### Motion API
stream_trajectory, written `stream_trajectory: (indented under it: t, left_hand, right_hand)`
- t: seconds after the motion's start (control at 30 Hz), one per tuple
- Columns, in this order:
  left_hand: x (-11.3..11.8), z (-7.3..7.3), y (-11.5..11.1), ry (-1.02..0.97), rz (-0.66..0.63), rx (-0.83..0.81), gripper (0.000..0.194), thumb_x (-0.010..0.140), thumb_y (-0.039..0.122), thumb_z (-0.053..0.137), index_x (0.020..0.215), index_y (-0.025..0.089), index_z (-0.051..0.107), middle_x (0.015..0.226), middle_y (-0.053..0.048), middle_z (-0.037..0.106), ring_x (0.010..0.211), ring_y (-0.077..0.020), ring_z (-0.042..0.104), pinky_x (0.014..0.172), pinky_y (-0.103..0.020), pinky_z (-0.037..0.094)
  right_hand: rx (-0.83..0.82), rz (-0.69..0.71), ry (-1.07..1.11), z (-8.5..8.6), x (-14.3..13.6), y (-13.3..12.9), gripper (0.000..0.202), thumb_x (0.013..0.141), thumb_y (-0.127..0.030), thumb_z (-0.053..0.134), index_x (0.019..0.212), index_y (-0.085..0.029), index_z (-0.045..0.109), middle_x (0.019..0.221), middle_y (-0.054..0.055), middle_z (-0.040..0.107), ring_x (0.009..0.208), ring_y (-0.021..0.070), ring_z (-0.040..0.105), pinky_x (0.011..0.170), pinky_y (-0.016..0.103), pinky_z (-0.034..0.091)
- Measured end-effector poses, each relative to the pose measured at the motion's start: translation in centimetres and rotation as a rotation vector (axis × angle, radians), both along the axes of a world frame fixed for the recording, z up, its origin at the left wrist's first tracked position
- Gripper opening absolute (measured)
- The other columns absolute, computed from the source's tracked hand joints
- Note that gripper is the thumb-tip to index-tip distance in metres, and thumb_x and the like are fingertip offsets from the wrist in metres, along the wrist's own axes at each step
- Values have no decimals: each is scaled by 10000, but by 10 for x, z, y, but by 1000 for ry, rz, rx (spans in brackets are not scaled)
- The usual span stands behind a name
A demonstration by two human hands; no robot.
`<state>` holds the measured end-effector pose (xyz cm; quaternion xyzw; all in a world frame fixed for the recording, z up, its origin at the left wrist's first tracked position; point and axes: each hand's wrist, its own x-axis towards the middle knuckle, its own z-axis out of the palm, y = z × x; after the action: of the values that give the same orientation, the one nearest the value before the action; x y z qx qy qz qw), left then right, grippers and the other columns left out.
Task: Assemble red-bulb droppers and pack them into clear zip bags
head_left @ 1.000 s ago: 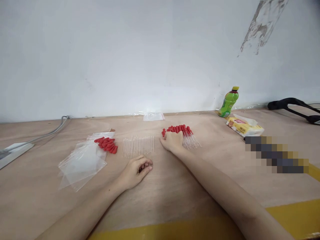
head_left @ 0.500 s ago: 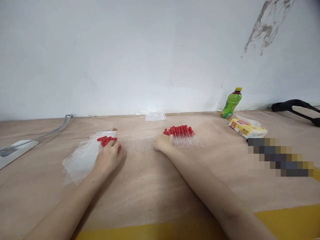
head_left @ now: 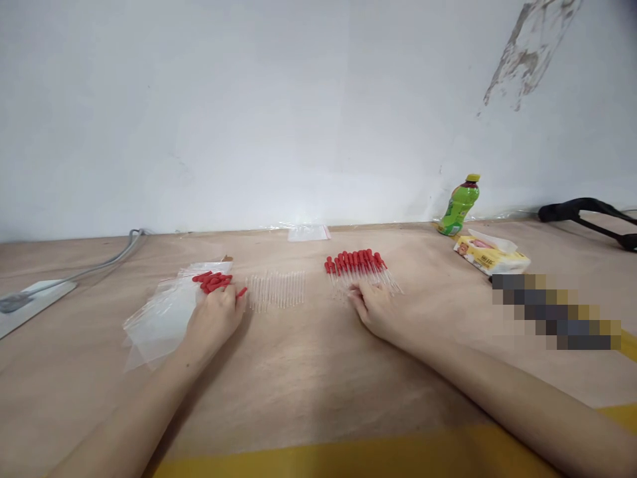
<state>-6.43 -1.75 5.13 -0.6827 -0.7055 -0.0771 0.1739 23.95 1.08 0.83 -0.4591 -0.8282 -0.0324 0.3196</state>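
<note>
My left hand [head_left: 217, 317] is closed on a red rubber bulb [head_left: 241, 292], which sticks out at its fingertips. Just beyond it, a pile of red bulbs [head_left: 212, 279] lies on clear plastic bags [head_left: 162, 317]. Thin clear tubes [head_left: 276, 290] lie side by side in a row between my hands. On the right, my right hand [head_left: 375, 309] rests over the lower ends of several tubes fitted with red bulbs [head_left: 355, 260]. Its fingers are bent, and whether they grip anything is hard to make out.
A green bottle [head_left: 458, 207] and a yellow tissue pack [head_left: 492, 254] stand at the back right, near a black curved object [head_left: 587, 211]. A small plastic bag [head_left: 308, 233] lies by the wall. At far left is a power strip [head_left: 44, 299] with a cable.
My right hand has moved right, from the end of the bare tube row to the bulb-fitted tubes. A red bulb now shows at my left fingertips.
</note>
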Motion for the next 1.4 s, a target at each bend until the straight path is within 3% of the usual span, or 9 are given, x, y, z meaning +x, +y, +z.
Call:
stream_trajectory:
  t: [0.1,0.17,0.27,0.5,0.73,0.9,1.23,1.4]
  left_hand:
    - [26,-2,-14,-208,-300,25,187,795,260,419,752,149,563,704,-48,595,642,-169,558,577,-256,384]
    - [43,-7,-23,-341,-484,-47,166,789,238,433,747,156,571,674,-22,584,592,-133,535,555,-232,374]
    - [58,-17,-29,-421,-595,-109,158,796,233,436,736,161,563,678,-13,555,575,-119,507,536,-226,366]
    - [63,-30,-18,-601,-626,-107,193,791,323,509,834,168,617,804,-38,557,689,-140,531,625,-259,418]
    - [79,-35,-20,-1078,-627,-219,204,819,332,476,837,146,558,719,-16,580,649,-122,536,588,-234,428]
    - [81,-38,-21,-1298,-651,-302,200,811,335,492,844,139,515,677,-4,572,635,-114,560,619,-246,458]
    - [81,-43,-19,-1387,-626,-357,245,769,356,543,842,122,550,659,-2,565,555,-85,536,551,-217,459]
    - [79,-41,-22,-1355,-639,-389,237,764,344,544,824,116,565,608,1,562,528,-87,524,525,-216,451]
  right_hand:
    - [35,75,103,-7,11,-4,210,853,-264,419,1006,-160,520,766,47,633,705,170,561,696,300,335]
    - [28,99,143,-7,12,-7,200,856,-273,421,973,-170,547,784,48,631,687,156,555,685,296,329]
    - [14,141,158,-4,9,-14,201,860,-277,412,923,-180,577,779,46,625,669,142,541,671,289,318]
    - [-23,256,118,-1,-3,-26,176,829,-242,460,897,-187,613,739,27,617,651,123,529,690,298,317]
    - [-108,305,226,-2,-12,-33,203,824,-295,493,969,-235,621,666,-17,645,546,96,514,711,303,347]
    - [-106,319,225,-3,-14,-35,196,818,-285,505,966,-238,625,663,-28,646,537,83,526,705,296,334]
    - [-87,366,233,-12,-17,-33,171,813,-273,508,908,-227,643,655,-19,634,562,96,515,681,291,313]
    - [-108,411,138,-6,-15,-31,184,828,-255,490,933,-224,638,686,-11,653,556,93,500,677,293,286]
